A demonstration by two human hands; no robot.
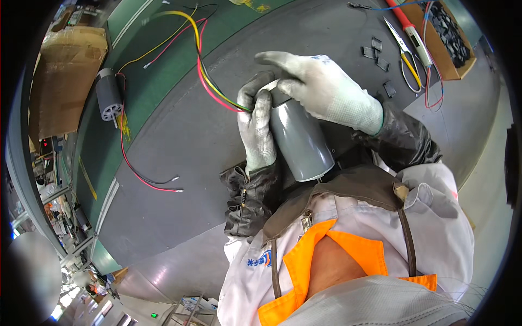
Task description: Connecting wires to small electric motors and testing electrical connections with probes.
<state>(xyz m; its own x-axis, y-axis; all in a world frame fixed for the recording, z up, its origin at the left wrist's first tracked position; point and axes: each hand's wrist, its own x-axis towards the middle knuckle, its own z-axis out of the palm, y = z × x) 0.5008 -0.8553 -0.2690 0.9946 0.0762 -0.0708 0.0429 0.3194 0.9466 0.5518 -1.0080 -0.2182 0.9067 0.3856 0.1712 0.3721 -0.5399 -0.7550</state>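
A grey cylindrical motor [302,142] lies tilted in front of my body, its lower end close to my apron. My left hand [257,127], in a whitish glove, has its fingers closed around the motor's far end, where a bundle of red, yellow, green and black wires [202,70] comes out. Over that same end is my gloved right hand [331,89], its index finger stretched out to the left and its thumb apart from it, near the motor's rim. The remaining right fingers are hidden behind the hand.
A second grey motor [109,95] with loose wires lies on the green strip [100,155] at left, beside a cardboard piece [70,81]. Scissors [405,57], a red-handled tool [410,32], several small black pieces [382,64] and a carton of black parts [465,68] lie far right.
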